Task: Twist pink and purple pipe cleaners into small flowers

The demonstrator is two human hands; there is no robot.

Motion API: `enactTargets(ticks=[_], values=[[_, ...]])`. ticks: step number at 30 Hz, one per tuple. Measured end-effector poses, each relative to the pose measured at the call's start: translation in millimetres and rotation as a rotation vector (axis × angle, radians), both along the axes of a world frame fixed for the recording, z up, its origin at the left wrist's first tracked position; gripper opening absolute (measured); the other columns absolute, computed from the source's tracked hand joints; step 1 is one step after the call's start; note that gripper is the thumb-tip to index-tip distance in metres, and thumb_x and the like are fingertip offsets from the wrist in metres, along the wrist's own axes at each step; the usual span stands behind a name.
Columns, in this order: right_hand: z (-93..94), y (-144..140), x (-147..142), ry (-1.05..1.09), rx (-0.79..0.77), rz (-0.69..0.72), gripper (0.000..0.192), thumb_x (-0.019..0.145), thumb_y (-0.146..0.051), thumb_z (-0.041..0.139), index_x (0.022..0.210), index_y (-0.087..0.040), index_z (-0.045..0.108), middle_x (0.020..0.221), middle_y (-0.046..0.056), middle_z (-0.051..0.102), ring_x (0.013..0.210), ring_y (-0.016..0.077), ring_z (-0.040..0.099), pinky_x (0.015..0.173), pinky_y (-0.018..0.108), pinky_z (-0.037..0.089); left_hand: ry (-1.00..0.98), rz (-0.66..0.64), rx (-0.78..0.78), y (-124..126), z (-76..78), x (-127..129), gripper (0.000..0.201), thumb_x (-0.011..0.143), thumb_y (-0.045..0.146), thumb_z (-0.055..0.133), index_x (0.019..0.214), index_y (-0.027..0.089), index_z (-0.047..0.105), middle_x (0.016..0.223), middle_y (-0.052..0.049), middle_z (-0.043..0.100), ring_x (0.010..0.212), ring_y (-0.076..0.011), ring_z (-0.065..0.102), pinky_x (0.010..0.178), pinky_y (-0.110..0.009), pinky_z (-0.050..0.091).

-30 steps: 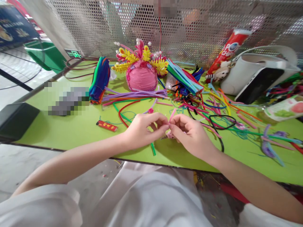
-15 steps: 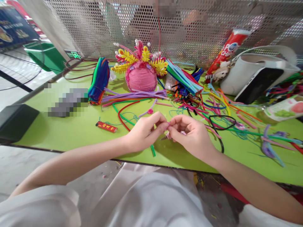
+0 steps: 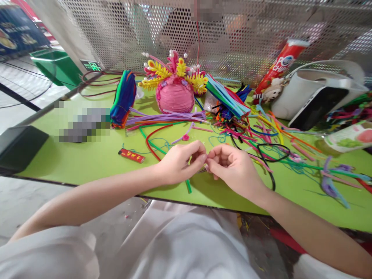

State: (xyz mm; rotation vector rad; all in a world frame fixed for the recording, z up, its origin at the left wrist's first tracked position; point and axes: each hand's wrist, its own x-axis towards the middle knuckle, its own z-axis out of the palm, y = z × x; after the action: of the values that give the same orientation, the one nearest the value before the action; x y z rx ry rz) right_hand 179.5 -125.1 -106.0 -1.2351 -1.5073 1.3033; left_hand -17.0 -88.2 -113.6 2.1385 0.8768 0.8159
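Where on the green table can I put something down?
Between the angular black box and flat red lighter; also a front strip between the green fuzzy stem and right forearm. Crowded: beyond the right hand, multicoloured fuzzy stems.

A small pale-pink piece (image 3: 207, 167) is held at the fingertips where the left hand (image 3: 182, 162) and the right hand (image 3: 236, 167) meet, thumbs and forefingers pinched close. Only a sliver of it shows, by the right hand's fingers; the rest is covered, so its full shape and tilt cannot be told. It sits between the two hands, over the lime-green tabletop (image 3: 87, 168)
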Motion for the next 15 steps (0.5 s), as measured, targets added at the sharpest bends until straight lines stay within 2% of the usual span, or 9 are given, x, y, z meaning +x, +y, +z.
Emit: enactTargets(ticks=[5, 11, 15], values=[[5.0, 1.5, 1.6, -0.032, -0.034, 0.024, 0.014, 0.084, -0.026, 0.076, 0.090, -0.018, 0.065, 0.071, -0.004, 0.067, 0.059, 0.0079, 0.060, 0.056, 0.020, 0.048, 0.077, -0.063, 0.084, 4.5, -0.8, -3.4, 0.026, 0.103, 0.032, 0.045, 0.087, 0.017, 0.059, 0.070, 0.002, 0.062, 0.062, -0.0055, 0.052, 0.062, -0.017, 0.040], [3.8, 1.8, 2.1, 0.030, -0.047, 0.021, 0.016, 0.083, -0.027, 0.077, 0.089, -0.018, 0.066, 0.072, -0.003, 0.066, 0.062, 0.0091, 0.060, 0.059, 0.021, 0.050, -0.012, -0.031, 0.197, 2.5, -7.8, 0.0, 0.023, 0.104, 0.025, 0.046, 0.084, 0.017, 0.055, 0.066, 0.004, 0.059, 0.057, -0.0042, 0.047, 0.058, -0.016, 0.038], [1.9, 2.1, 1.3, 0.049, 0.003, 0.014, 0.014, 0.084, -0.026, 0.077, 0.090, -0.018, 0.067, 0.072, -0.003, 0.067, 0.063, 0.0092, 0.060, 0.059, 0.021, 0.049, -0.055, -0.022, 0.106, 1.9, -7.9, 2.4, 0.026, 0.105, 0.029, 0.045, 0.084, 0.017, 0.054, 0.068, 0.004, 0.059, 0.059, -0.0048, 0.048, 0.059, -0.017, 0.039]])
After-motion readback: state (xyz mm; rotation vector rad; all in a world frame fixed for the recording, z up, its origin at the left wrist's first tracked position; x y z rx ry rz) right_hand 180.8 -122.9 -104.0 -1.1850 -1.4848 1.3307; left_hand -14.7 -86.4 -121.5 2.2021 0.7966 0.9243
